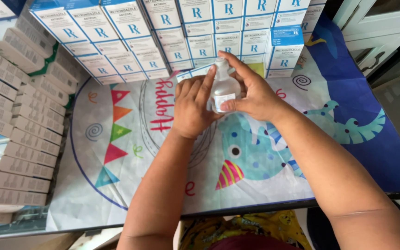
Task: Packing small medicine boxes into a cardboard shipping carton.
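A: What do the hands hold?

B: A small clear bottle (223, 88) with a white label. Both hands hold it up over the counter (348, 153).

A: How?

B: The left hand (191, 107) is at the bottle's 9 o'clock side. Its fingers (205, 85) curl around the bottle. The right hand (255, 95) is at 3 o'clock. Its fingers (234, 62) wrap over the top, and its thumb presses the label.

A: What is around it?

B: A party cloth (130, 153) with flags and a blue fish covers the counter. White and blue boxes (181, 32) are stacked at 12 o'clock. Grey boxes (19, 129) lie in a pile at 9 o'clock.
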